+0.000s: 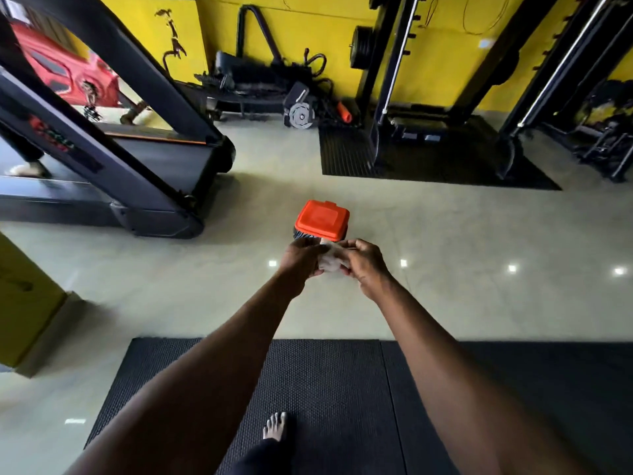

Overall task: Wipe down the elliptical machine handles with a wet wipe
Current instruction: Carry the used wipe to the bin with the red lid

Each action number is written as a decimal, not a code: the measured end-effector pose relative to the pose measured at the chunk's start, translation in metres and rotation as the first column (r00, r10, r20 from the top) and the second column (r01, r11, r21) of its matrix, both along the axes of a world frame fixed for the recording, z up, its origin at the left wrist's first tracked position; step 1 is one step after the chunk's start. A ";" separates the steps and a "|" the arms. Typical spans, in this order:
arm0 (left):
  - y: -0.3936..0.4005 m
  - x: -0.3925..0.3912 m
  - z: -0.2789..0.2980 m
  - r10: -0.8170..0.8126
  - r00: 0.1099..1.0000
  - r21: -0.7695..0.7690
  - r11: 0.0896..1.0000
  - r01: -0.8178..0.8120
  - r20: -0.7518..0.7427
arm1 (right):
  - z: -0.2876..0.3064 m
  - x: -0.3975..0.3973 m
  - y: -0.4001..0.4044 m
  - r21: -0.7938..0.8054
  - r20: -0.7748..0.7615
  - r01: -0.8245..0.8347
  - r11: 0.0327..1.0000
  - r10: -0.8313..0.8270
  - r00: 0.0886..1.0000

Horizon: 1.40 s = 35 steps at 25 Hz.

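Observation:
A wet-wipe pack (321, 219) with an orange flip lid is held out in front of me above the pale floor. My left hand (301, 257) grips the pack from below on its left side. A white wipe (330, 260) sticks out of the pack between my hands. My right hand (364, 265) pinches that wipe from the right. No elliptical handle shows in the head view.
A black treadmill (144, 159) stands at the left. Black weight racks (445, 97) on a rubber mat (346, 156) line the yellow back wall. I stand barefoot (275, 426) on a black mat (325, 389). A yellow box (24, 303) sits at the left edge.

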State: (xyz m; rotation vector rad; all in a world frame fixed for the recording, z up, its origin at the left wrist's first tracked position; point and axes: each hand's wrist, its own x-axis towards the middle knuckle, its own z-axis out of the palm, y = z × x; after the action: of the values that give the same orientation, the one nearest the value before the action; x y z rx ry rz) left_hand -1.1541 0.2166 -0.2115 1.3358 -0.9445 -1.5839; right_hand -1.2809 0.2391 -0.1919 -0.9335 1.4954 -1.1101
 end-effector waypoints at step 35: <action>-0.705 -0.016 -0.115 -0.101 0.976 0.245 0.968 0.052 0.191 | -0.130 -0.040 -0.698 0.285 -0.020 0.126 0.950 -0.125 0.992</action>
State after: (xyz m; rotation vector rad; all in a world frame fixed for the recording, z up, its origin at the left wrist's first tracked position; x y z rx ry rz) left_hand -1.1703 -0.4888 -0.3265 1.6710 -0.9591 -1.6853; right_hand -1.3213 -0.4589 -0.3220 -0.6467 1.6827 -0.9492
